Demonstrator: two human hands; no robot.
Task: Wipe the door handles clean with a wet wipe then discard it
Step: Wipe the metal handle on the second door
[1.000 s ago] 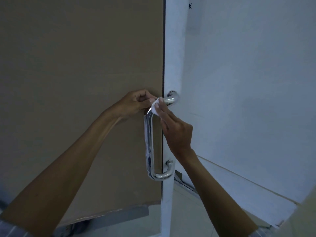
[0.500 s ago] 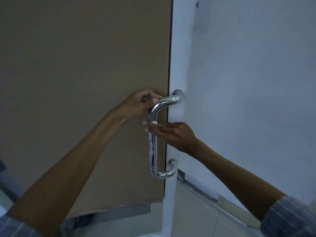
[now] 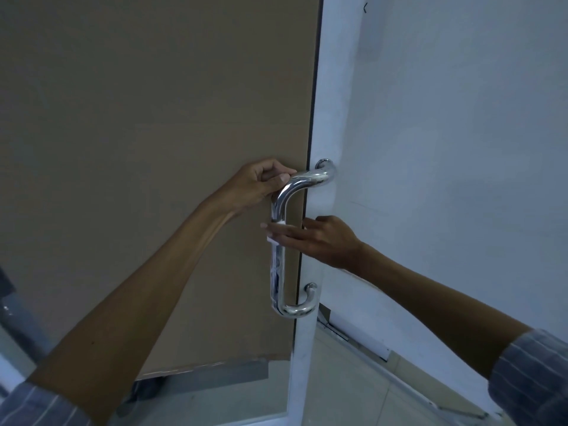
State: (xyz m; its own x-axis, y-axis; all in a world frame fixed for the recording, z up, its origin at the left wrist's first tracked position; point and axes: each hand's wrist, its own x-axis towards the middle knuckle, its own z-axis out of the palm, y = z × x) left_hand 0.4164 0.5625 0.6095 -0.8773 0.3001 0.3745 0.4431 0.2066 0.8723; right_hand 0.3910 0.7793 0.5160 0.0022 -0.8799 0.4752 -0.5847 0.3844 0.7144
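Door handle [image 3: 278, 241], a chrome U-shaped bar, stands upright off the white door [image 3: 430, 149] edge, with the brown panel [image 3: 138, 133] behind and open floor [image 3: 353, 379] below. Left hand [image 3: 258, 182] curls round its upper bend. Right hand [image 3: 310, 238], fingers straight, presses the wet wipe [image 3: 273, 239] against the bar's middle.

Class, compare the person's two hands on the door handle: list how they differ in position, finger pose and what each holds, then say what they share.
Position: the left hand is at the handle's upper bend; the right hand is lower, on the straight bar.
Pose: the left hand's fingers curl into a fist-like grip; the right hand's fingers lie nearly straight across the bar.
Contents: the right hand presses a wipe to the bar; no wipe shows in the left hand.
Shared: both touch the same handle.
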